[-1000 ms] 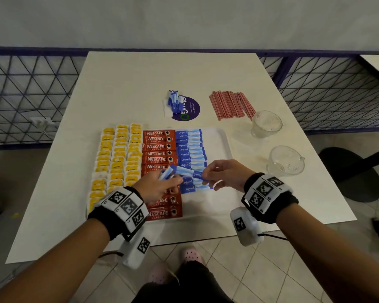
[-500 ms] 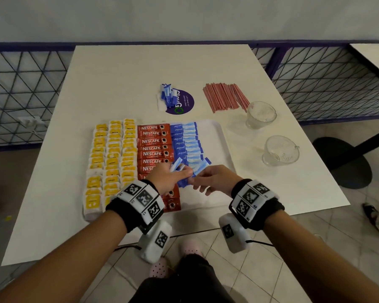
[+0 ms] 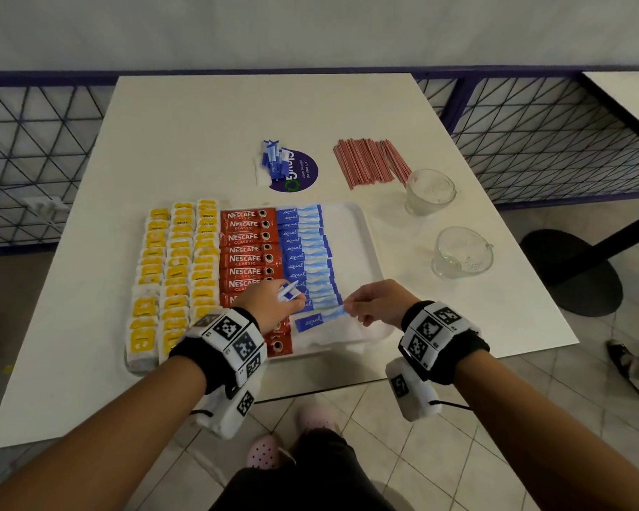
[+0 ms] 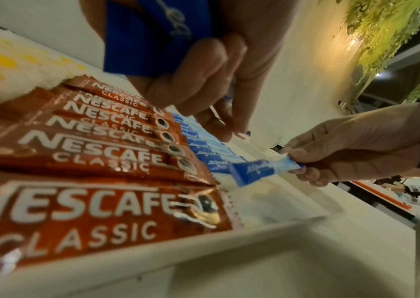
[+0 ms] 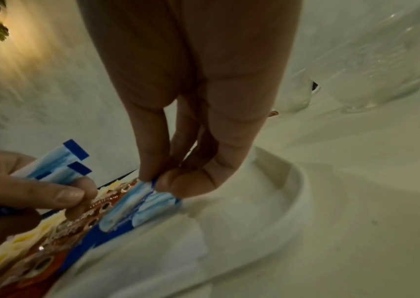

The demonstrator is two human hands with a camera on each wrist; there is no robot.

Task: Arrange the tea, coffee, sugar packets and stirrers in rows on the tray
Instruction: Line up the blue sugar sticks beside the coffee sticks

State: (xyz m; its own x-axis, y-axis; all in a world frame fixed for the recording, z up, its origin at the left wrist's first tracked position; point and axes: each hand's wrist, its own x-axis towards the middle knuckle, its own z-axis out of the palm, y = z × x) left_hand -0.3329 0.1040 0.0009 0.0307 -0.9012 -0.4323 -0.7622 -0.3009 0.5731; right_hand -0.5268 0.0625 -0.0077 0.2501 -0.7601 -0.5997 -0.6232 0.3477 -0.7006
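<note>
A white tray [image 3: 362, 252] holds columns of yellow tea bags [image 3: 178, 271], red Nescafe coffee sticks [image 3: 249, 248] and blue Equal sugar packets [image 3: 305, 252]. My right hand [image 3: 375, 304] pinches one blue sugar packet [image 3: 320, 320] by its right end, at the near end of the blue column, low over the tray. In the left wrist view this packet [image 4: 262, 171] tilts, its dark end down. My left hand [image 3: 270, 307] grips a small bunch of blue sugar packets [image 3: 287, 292] above the coffee sticks; the bunch [image 5: 60, 167] pokes out of the fist.
Loose blue sugar packets [image 3: 273, 160] lie by a purple round sticker [image 3: 297, 171] behind the tray. A pile of red stirrers [image 3: 369, 162] lies at the back right. Two glass cups [image 3: 430, 191] [image 3: 462, 252] stand right of the tray. The table's near edge [image 3: 310, 394] is close.
My right hand drew one packet away from the left hand's bunch and brought it down and nearer, to the near end of the blue column. The left hand stayed over the coffee sticks.
</note>
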